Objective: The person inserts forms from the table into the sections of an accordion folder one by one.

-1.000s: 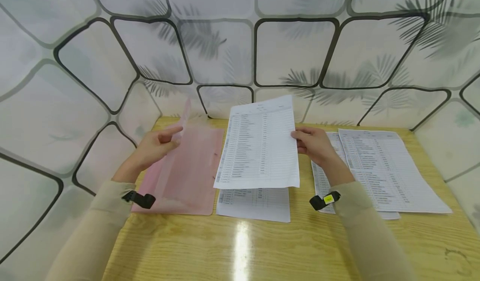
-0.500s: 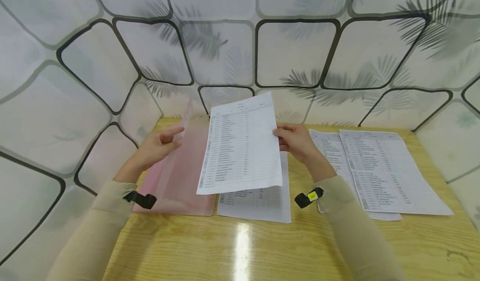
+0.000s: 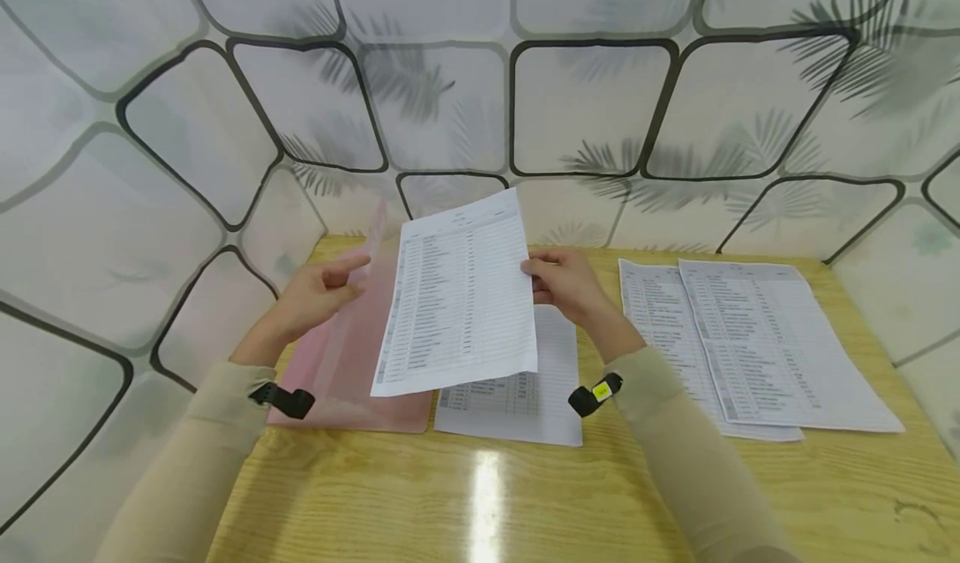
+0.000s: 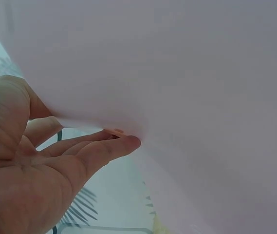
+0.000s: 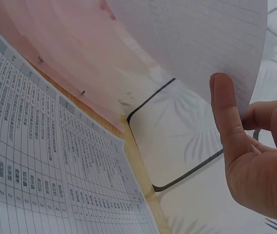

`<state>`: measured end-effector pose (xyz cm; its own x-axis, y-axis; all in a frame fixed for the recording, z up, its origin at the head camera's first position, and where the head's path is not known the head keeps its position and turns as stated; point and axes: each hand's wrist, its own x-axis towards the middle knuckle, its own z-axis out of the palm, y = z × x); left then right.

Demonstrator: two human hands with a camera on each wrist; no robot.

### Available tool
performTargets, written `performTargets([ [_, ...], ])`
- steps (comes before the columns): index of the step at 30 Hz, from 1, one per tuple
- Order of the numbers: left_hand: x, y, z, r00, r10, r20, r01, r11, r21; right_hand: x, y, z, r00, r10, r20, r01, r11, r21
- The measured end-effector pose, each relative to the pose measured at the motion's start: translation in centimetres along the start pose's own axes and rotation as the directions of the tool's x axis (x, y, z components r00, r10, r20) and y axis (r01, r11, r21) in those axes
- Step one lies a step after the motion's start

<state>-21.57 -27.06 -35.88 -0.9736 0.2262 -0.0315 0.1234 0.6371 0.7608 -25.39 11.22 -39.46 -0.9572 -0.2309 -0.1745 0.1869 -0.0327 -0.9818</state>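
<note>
A pink translucent folder (image 3: 341,379) lies at the left of the table with its cover lifted. My left hand (image 3: 318,300) holds the raised cover at its edge; up close in the left wrist view the pale cover (image 4: 192,97) fills most of the picture, the hand (image 4: 41,165) at its edge. A printed sheet (image 3: 457,296) hangs tilted over the folder's right part, its right edge pinched between thumb and fingers of my right hand (image 3: 566,284). Below it another printed sheet (image 3: 555,404) lies on the table, partly covered from sight.
Two overlapping piles or sheets of printed paper lie at the right, the upper paper (image 3: 780,354) partly covering the lower paper (image 3: 652,288). The wooden table (image 3: 390,496) meets a patterned wall (image 3: 592,113) at the back and sides.
My right hand has moved left with the printed sheet, carrying it from above the lying sheet to over the folder. The left hand has stayed nearly still on the cover.
</note>
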Motion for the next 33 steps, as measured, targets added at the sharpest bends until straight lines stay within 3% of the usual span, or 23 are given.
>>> performTargets([
  [17, 0.2, 0.1, 0.3, 1.000, -0.009, 0.010, 0.009, 0.999, -0.037, 0.9, 0.3, 3.6, 0.999, 0.053, -0.001, -0.053, 0.999, -0.009],
  [33, 0.2, 0.0, 0.3, 1.000, 0.002, 0.001, -0.002, 1.000, -0.001, 1.7, 1.0, 5.9, 0.997, 0.079, -0.009, -0.079, 0.997, -0.009],
])
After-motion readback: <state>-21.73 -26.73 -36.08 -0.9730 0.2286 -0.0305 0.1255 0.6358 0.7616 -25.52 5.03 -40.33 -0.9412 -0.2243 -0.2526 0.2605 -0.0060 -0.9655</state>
